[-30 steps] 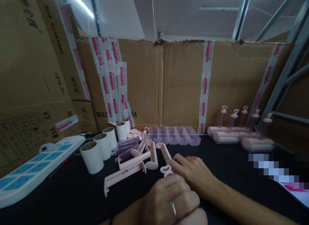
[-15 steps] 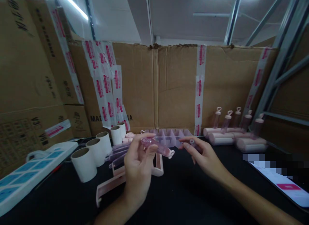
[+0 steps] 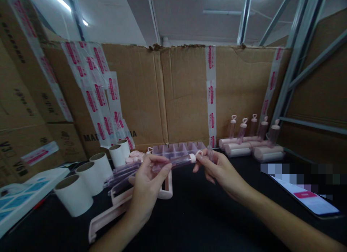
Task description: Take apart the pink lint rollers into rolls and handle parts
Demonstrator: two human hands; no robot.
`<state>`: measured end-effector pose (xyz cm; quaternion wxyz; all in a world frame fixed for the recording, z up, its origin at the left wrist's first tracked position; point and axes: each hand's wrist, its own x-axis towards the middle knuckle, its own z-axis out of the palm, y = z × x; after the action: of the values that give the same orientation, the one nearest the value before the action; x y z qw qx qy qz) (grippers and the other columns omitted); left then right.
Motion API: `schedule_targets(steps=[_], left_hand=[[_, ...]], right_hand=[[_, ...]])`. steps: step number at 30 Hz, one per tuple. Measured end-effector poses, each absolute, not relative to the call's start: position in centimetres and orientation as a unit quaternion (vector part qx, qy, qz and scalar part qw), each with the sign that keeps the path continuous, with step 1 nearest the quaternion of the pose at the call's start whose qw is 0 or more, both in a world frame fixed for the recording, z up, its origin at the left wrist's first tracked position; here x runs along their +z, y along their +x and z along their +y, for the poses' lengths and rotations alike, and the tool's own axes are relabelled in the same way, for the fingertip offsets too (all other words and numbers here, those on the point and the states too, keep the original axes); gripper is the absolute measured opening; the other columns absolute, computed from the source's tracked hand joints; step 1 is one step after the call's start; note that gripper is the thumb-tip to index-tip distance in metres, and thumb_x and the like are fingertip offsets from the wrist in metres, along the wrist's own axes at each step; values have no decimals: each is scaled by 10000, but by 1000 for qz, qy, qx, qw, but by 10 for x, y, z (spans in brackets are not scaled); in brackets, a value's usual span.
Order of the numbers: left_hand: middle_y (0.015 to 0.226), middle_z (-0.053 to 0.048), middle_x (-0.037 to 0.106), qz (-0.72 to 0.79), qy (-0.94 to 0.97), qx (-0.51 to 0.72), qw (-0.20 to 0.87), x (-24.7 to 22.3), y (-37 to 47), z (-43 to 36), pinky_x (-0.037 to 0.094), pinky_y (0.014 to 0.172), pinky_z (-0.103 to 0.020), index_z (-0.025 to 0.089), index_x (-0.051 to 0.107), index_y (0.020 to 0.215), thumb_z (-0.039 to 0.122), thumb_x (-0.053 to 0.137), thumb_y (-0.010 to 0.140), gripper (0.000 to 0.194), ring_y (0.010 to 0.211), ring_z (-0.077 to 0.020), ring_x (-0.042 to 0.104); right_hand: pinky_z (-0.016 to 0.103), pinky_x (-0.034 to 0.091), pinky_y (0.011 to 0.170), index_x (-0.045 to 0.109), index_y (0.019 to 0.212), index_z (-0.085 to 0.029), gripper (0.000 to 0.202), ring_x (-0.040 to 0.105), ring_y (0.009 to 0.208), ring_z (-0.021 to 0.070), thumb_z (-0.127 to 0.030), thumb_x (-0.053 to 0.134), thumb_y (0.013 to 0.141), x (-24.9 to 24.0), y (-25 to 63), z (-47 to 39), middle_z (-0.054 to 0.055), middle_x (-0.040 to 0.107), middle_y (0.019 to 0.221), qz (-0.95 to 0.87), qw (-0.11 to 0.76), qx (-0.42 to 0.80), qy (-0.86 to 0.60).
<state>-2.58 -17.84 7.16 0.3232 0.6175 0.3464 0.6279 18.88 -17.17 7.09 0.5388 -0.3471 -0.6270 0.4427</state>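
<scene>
My left hand (image 3: 148, 185) is closed around a clear pinkish tube (image 3: 180, 160), which lies nearly level with its pink cap pointing right. My right hand (image 3: 217, 169) pinches the heart-shaped loop (image 3: 199, 155) on that cap. A small clear piece (image 3: 210, 153) also shows at the right fingers. Behind the hands sits a translucent purple divided tray (image 3: 175, 150). Pink frame parts (image 3: 108, 214) and several purple tubes (image 3: 121, 174) lie beside and partly behind my left hand.
White rolls (image 3: 74, 196) stand at the left, near a white case with blue panels (image 3: 35, 189). Pink cylinders (image 3: 238, 150) with upright capped tubes (image 3: 242, 133) are at the back right. A phone (image 3: 306, 198) lies at the right. Cardboard (image 3: 184, 100) walls the back.
The view has shifted to the right. My right hand has come to the tube's cap and taken hold of its loop. The tube in my left hand now lies more level.
</scene>
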Motion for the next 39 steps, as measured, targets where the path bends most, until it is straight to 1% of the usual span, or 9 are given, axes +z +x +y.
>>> schedule_targets(steps=[3,5,9,14,17,21,24,34,39], left_hand=[[966,-29,674,366,756,524,140,72,-31,-177,534,865,-349,190,642,1005,250,696,884,145,935,-200,665],[1035,-40,691,345,820,455,27,71,-31,-179,530,884,-378,213,636,1105,254,695,897,219,971,-220,667],[1139,-70,687,324,866,372,-80,65,-26,-186,533,934,-429,212,556,1246,225,621,952,301,1060,-254,659],[1106,-100,654,344,879,306,-126,61,-16,-196,529,918,-485,175,516,1222,78,435,970,283,1046,-285,638],[1036,-105,660,354,876,288,-156,64,-11,-203,547,831,-472,158,533,1117,214,437,1017,149,950,-290,660],[853,-70,674,339,875,291,-184,68,-11,-208,516,602,-351,157,527,1005,375,352,1062,286,715,-239,676],[748,-39,652,321,884,289,-179,69,-15,-210,451,513,-306,164,519,988,427,288,1069,359,615,-219,657],[668,5,624,296,896,320,-80,73,-19,-214,406,504,-263,187,511,974,440,278,1068,356,551,-180,613],[853,-33,687,316,899,293,-77,75,-18,-220,485,609,-319,183,533,1014,438,449,1016,269,721,-215,666]], right_hand=[[190,281,376,548,884,-168,351,382,396,54,-500,550,996,70,190,-174,15,686,738,-643,543,391,-373],[198,305,391,547,868,-175,362,424,408,66,-508,524,1009,67,186,-180,-5,653,704,-655,547,348,-389],[207,332,441,521,850,-198,356,449,454,82,-504,484,1029,59,171,-196,-54,519,643,-662,554,296,-408],[227,344,564,469,758,-199,340,429,592,106,-402,492,1029,56,164,-205,-46,451,655,-708,529,240,-401],[239,313,555,445,706,-195,402,375,579,104,-410,453,1046,54,166,-206,-42,414,640,-718,524,227,-397],[241,309,506,451,691,-198,454,374,541,105,-462,420,1059,53,166,-213,-39,395,613,-709,531,268,-378],[235,326,484,495,704,-195,442,398,526,106,-457,438,1056,55,167,-218,-35,413,605,-729,516,268,-362],[230,327,417,530,705,-202,451,392,452,103,-504,474,1036,57,170,-219,-33,436,568,-707,520,351,-326],[233,255,426,572,763,-199,441,336,456,99,-540,479,1028,54,187,-196,-58,357,550,-670,540,341,-378]])
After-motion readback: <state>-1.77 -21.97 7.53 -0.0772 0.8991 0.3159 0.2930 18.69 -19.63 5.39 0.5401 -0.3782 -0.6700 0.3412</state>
